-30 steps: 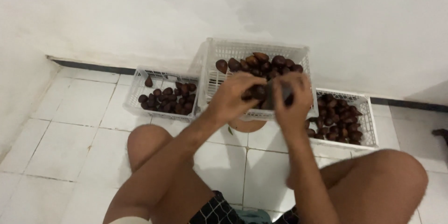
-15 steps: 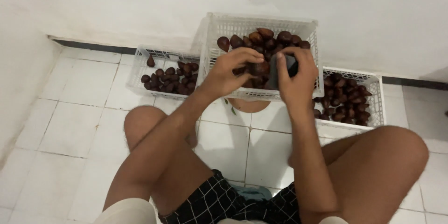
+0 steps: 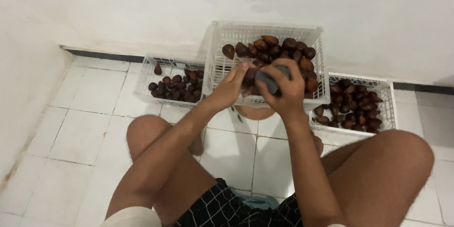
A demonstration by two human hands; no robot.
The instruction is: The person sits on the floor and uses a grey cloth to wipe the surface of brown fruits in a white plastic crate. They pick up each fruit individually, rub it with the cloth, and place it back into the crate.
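Note:
My left hand (image 3: 230, 86) holds a dark brown scaly fruit (image 3: 249, 76) in front of the tilted white basket (image 3: 222, 42). Close beside it, my right hand (image 3: 283, 90) is closed around a dark grey tool (image 3: 270, 81) whose end rests against that fruit. The basket is heaped with many of the same brown fruits (image 3: 283, 49). Both hands meet over the basket's front rim.
A low white basket (image 3: 143, 73) with several fruits lies at the left, another (image 3: 388, 108) at the right. White wall behind, white tiled floor (image 3: 85, 132) below. My bare knees (image 3: 402, 160) flank a small round stand (image 3: 257, 112) under the tilted basket.
The view has shifted so the baskets sit higher and the legs fill more of the picture. My hands stay together at the basket's front, still working the fruit.

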